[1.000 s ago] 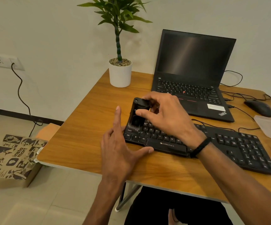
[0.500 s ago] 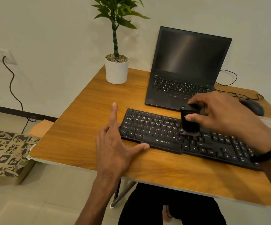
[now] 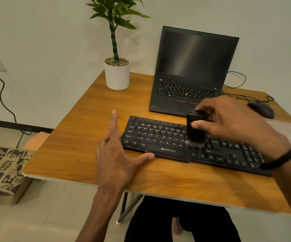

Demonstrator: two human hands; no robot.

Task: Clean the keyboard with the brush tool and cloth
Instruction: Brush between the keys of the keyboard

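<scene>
since a second ago the brush [image 3: 194,131] has swept from the keyboard [image 3: 184,145] left end to its middle, so brushing is partway. right hand [image 3: 228,123] pinches the brush, bristles on the keys. left hand [image 3: 116,154] lies spread, bracing the near-left corner. cloth not seen; pale item at right edge cut off.

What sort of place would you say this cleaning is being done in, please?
Probably a small home or office workstation: a wooden desk against a plain wall carries an open laptop, a wired mouse, an external keyboard and a potted plant.
</scene>
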